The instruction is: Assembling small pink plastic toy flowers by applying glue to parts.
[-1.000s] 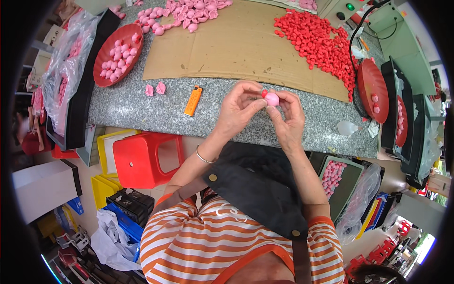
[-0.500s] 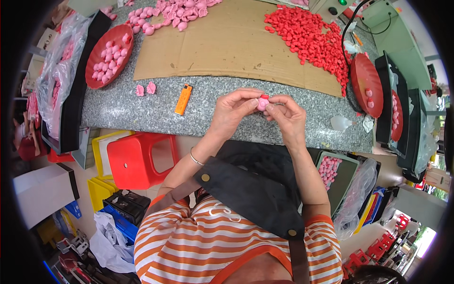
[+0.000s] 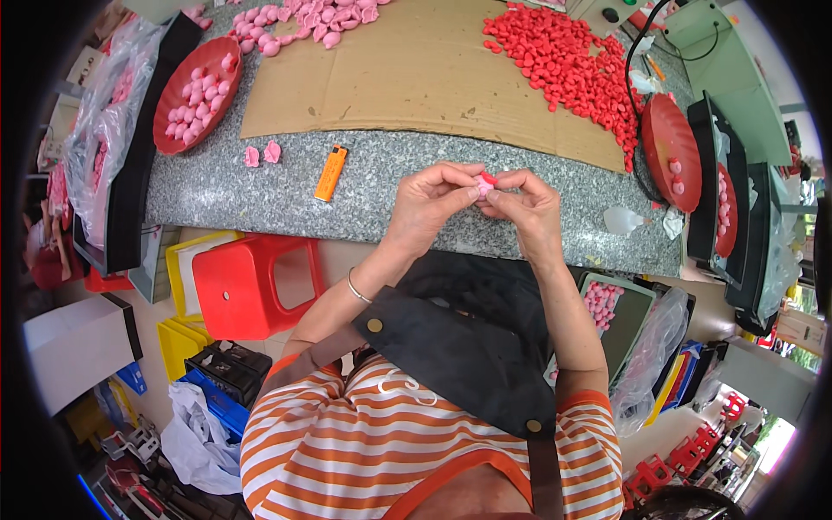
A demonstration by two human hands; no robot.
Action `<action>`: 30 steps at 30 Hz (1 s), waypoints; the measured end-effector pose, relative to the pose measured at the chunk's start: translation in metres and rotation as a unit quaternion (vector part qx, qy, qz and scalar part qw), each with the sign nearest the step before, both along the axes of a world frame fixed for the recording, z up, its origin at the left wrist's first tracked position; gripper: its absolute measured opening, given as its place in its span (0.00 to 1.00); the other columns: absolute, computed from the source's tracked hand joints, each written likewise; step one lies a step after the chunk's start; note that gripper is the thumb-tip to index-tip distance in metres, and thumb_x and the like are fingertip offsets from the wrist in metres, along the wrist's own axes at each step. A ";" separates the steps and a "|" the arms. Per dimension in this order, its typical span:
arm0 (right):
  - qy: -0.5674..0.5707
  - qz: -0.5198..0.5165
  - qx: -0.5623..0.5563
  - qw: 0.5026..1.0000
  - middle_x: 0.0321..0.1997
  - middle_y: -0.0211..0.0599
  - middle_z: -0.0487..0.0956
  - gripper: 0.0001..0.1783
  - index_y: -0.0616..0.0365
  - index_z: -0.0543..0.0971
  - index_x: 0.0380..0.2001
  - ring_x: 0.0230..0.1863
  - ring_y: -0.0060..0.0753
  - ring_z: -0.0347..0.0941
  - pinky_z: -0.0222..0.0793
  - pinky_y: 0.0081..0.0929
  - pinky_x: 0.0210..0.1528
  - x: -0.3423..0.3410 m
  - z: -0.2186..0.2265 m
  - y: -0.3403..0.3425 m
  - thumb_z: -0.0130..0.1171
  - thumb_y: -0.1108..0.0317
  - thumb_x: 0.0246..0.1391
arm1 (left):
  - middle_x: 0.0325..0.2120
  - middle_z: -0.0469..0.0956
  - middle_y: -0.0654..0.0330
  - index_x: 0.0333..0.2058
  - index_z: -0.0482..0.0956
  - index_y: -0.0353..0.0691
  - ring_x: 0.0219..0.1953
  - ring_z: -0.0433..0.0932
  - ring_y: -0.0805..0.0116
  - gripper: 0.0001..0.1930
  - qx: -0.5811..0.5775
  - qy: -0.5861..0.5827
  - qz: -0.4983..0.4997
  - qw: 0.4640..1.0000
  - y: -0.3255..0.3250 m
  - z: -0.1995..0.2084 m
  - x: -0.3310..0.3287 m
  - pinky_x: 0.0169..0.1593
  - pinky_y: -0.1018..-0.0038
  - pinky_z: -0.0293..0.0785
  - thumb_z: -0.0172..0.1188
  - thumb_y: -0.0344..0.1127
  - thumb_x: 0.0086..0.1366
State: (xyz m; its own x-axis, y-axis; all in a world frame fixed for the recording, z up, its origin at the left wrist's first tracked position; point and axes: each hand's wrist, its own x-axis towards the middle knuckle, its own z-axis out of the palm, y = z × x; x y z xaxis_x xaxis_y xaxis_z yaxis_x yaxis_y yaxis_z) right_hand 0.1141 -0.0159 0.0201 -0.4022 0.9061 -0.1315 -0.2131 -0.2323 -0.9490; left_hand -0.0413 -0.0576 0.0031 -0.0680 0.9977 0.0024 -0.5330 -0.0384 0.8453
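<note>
Between my fingertips, above the near part of the speckled grey worktop [image 3: 373, 199], is a small pink piece [image 3: 483, 187] with a red part on its top. My left hand [image 3: 433, 199] pinches it from the left. From the right, my right hand [image 3: 525, 206] grips the same piece, and the fingers cover much of it. An orange lighter [image 3: 331, 172] lies to the left of my hands. Farther left on the worktop are two loose pink shell-like pieces [image 3: 272, 152].
Behind my hands lies a cardboard sheet [image 3: 373, 87] bearing a heap of small red pieces [image 3: 563, 61] and a pink heap [image 3: 329, 13]. Red dishes stand left [image 3: 165, 130] and right [image 3: 663, 130]. A black cable [image 3: 631, 78] runs near the red heap. A red stool [image 3: 230, 295] stands below left.
The small piece has tilted in my fingers, its red part now leaning to the right. Both hands stay almost in place. The whole view has shifted slightly.
</note>
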 end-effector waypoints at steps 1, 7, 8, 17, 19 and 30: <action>0.005 0.002 -0.004 1.000 0.37 0.39 0.74 0.05 0.65 0.75 0.30 0.34 0.32 0.78 0.78 0.22 0.36 0.000 0.000 0.000 0.56 0.81 0.48 | 0.41 0.74 0.50 0.32 0.79 0.32 0.43 0.74 0.68 0.06 -0.006 -0.011 -0.005 1.000 0.000 0.001 0.000 0.47 0.74 0.71 0.56 0.19 0.55; 0.020 0.006 -0.017 1.000 0.35 0.38 0.76 0.05 0.66 0.75 0.30 0.35 0.30 0.77 0.78 0.21 0.37 0.003 0.002 -0.003 0.58 0.82 0.47 | 0.41 0.74 0.52 0.30 0.79 0.33 0.41 0.74 0.69 0.05 -0.026 0.005 -0.030 0.999 0.001 0.003 -0.004 0.47 0.73 0.71 0.57 0.19 0.54; 0.020 0.006 -0.017 1.000 0.35 0.38 0.76 0.05 0.66 0.75 0.30 0.35 0.30 0.77 0.78 0.21 0.37 0.003 0.001 -0.003 0.58 0.82 0.47 | 0.41 0.74 0.52 0.30 0.79 0.33 0.41 0.74 0.69 0.05 -0.026 0.005 -0.030 0.999 0.002 0.004 -0.004 0.47 0.73 0.71 0.57 0.19 0.54; 0.004 0.004 0.013 1.000 0.34 0.37 0.73 0.02 0.66 0.76 0.27 0.33 0.30 0.77 0.79 0.22 0.36 0.000 -0.001 -0.004 0.56 0.82 0.48 | 0.37 0.72 0.54 0.27 0.79 0.31 0.39 0.75 0.70 0.03 -0.025 0.009 -0.035 0.999 0.003 -0.001 -0.006 0.44 0.76 0.74 0.60 0.19 0.53; -0.015 0.008 0.010 1.000 0.33 0.36 0.73 0.02 0.67 0.76 0.26 0.33 0.29 0.76 0.78 0.22 0.36 0.000 -0.001 -0.004 0.56 0.82 0.48 | 0.37 0.72 0.55 0.27 0.79 0.31 0.38 0.75 0.71 0.03 -0.033 -0.007 -0.038 0.999 0.001 -0.001 -0.006 0.44 0.77 0.74 0.60 0.19 0.52; 0.007 -0.004 0.022 1.000 0.32 0.36 0.73 0.03 0.66 0.75 0.26 0.32 0.26 0.75 0.78 0.22 0.37 0.000 -0.007 -0.006 0.56 0.83 0.47 | 0.41 0.71 0.55 0.30 0.78 0.32 0.42 0.74 0.70 0.04 0.015 0.059 -0.030 0.998 -0.003 -0.007 0.000 0.47 0.75 0.73 0.56 0.19 0.56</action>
State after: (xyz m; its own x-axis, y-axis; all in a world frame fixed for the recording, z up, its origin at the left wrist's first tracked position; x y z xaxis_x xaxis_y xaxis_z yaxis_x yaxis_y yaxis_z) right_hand 0.1144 -0.0219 0.0134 -0.3962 0.9141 -0.0867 -0.2275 -0.1892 -0.9552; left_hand -0.0415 -0.0611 -0.0043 -0.0048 0.9993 0.0365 -0.4312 -0.0350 0.9016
